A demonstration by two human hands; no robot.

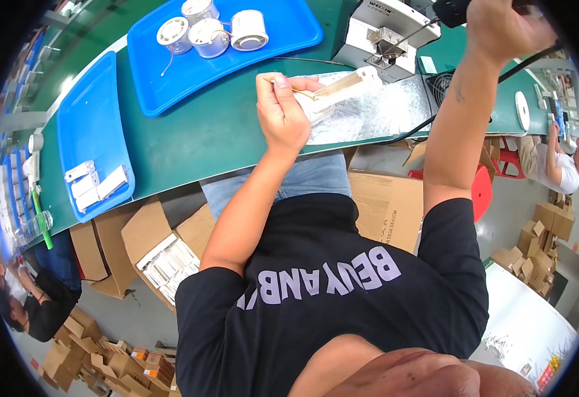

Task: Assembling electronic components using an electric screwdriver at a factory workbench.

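My left hand [283,114] is closed around a long white plastic housing [350,87], hollow along its upper side, with thin yellow wires near my fingers. Raised at the upper right, my right hand [509,30] grips a black electric screwdriver [453,10], partly cut off by the picture's rim. Its thin metal bit slants down to the front of a white and black box-shaped screw feeder [383,49]. Just below the feeder, the held housing is above a crinkled clear plastic sheet [395,109] on the green bench [230,126].
One blue tray [147,83] holds several round white fan units [208,38]; another blue tray [94,86] carries white plastic parts [88,188]. A black cable [408,132] crosses the bench's right side. Cardboard boxes [385,208] stand below. Other people sit at far left and right.
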